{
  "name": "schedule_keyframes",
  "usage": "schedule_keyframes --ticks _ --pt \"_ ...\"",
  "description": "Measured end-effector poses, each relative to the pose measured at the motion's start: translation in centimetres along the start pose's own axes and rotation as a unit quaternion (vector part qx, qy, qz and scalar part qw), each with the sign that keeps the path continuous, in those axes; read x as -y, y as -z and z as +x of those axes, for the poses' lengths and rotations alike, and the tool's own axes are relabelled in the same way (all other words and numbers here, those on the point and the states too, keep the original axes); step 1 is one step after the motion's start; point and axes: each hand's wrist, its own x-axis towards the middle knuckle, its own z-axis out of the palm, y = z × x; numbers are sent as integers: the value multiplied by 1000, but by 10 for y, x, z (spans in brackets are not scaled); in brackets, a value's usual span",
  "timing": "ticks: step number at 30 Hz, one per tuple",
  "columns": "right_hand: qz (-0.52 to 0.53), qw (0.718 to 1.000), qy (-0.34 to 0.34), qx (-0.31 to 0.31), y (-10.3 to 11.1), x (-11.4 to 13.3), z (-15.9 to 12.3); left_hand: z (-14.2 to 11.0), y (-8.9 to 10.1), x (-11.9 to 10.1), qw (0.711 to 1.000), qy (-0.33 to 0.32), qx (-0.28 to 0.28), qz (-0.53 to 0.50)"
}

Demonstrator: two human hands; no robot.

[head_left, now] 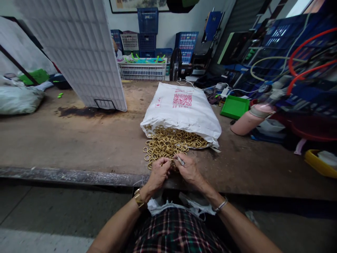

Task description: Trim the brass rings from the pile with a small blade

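Observation:
My left hand (159,171) is closed in a pinch at the table's front edge, its fingertips on what looks like a gold-coloured ring. Close beside it, my right hand (190,169) is closed around a small silvery tool (180,160), perhaps a short blade; most of it is hidden in the fingers. The fingertips of both hands nearly meet. Just beyond them lies a heap of gold-coloured metal rings (164,144), spilling from the open mouth of a white woven sack (168,105). Red print and a square code mark the sack, which lies on its side.
The brown wooden table (65,144) carries a tall white ribbed panel (86,52) at left. On the right are a green tray (235,107), a pink bottle (249,121) and a yellow tray (319,164). Crates (143,73) and a black fan (176,65) stand behind.

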Motion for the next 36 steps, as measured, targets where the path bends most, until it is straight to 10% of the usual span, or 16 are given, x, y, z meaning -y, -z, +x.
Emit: schedule_keyframes --ticks 12,36 --pt "214 962 -164 46 -14 -7 1 -5 -1 2 997 -66 -4 28" --pt "89 990 -113 -4 -11 -11 -1 -9 2 1 977 55 88 -185"
